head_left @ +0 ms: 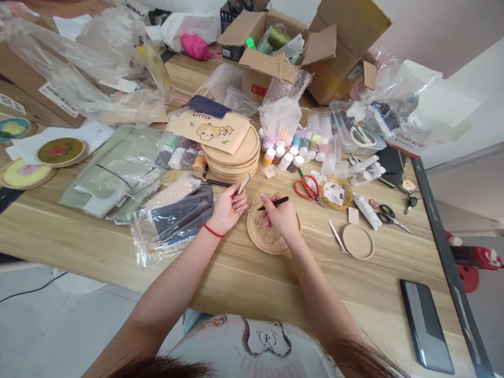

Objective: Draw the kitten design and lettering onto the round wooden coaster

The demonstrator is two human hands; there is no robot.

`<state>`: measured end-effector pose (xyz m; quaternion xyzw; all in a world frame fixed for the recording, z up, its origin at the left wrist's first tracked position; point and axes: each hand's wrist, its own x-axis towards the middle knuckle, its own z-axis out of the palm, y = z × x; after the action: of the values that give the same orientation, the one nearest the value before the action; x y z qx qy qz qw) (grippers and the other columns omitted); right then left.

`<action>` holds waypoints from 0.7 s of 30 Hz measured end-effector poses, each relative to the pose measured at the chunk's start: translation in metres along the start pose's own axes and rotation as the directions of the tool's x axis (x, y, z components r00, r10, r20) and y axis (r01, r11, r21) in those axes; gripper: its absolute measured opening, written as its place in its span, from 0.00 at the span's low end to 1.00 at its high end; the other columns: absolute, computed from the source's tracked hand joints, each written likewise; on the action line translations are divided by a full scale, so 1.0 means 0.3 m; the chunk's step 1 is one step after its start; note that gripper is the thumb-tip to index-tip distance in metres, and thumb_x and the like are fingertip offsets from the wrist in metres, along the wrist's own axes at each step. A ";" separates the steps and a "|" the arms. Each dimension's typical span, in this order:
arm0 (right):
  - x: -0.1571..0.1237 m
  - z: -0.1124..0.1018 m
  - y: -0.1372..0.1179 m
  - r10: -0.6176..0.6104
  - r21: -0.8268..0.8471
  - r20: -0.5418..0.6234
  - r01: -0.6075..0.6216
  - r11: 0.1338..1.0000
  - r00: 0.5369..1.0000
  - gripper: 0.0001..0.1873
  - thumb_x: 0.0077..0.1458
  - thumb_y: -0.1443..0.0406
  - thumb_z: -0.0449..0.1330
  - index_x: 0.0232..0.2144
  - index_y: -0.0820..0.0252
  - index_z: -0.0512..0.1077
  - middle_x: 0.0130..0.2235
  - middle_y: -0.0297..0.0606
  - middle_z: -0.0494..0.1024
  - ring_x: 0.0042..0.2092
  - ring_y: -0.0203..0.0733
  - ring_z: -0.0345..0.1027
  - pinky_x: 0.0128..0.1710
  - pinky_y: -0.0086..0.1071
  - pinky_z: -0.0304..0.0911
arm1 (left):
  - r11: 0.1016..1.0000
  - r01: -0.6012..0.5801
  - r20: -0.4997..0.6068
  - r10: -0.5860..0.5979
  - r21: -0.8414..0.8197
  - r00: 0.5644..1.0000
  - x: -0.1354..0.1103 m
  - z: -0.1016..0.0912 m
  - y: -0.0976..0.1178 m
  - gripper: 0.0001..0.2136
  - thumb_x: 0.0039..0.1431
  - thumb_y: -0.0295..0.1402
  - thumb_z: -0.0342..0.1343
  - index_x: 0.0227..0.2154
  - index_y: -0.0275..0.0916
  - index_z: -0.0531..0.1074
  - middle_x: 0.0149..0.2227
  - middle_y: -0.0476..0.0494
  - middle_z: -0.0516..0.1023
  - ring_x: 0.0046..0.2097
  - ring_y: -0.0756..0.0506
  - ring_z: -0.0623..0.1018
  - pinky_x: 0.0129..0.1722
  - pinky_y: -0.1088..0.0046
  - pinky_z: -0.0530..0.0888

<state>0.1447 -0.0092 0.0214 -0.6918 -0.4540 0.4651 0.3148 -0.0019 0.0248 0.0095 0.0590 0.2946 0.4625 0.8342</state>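
Observation:
My left hand (230,206), with a red string at the wrist, is closed on a small pale card-like piece (244,182) held upright between thumb and fingers. In my right hand (280,214) is a slim black pointed tool (279,202); whether it is a pen or tweezers I cannot tell. Its tip points left, over the far part of a round wooden plate (260,241). The plate lies flat on the table and bears a cartoon drawing, partly hidden under my right hand. Behind my left hand stands a stack of round wooden plates (232,167), topped by a printed kitten card (212,128).
Right of the plate lie red-handled scissors (306,188), a gold wire coil (342,198), white tweezers (337,236), a small round tray (358,242), black scissors (389,216) and a phone (427,325). Small paint bottles (285,160) stand behind. Plastic packets (173,220) lie left.

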 end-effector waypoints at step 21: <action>0.047 -0.122 0.055 -0.521 0.005 0.391 0.565 0.825 0.759 0.04 0.51 0.64 0.67 0.32 0.56 0.81 0.43 0.41 0.81 0.46 0.43 0.75 0.50 0.39 0.68 | 1.000 0.008 0.006 -0.008 -0.019 1.000 0.000 -0.002 0.003 0.15 0.67 0.31 0.48 0.22 0.37 0.61 0.15 0.60 0.48 0.14 0.57 0.51 0.14 0.82 0.52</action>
<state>0.1864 -0.0031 0.0157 -0.4448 -0.7120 0.4506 0.3036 -0.0030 0.0254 0.0093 0.0513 0.2879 0.4617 0.8375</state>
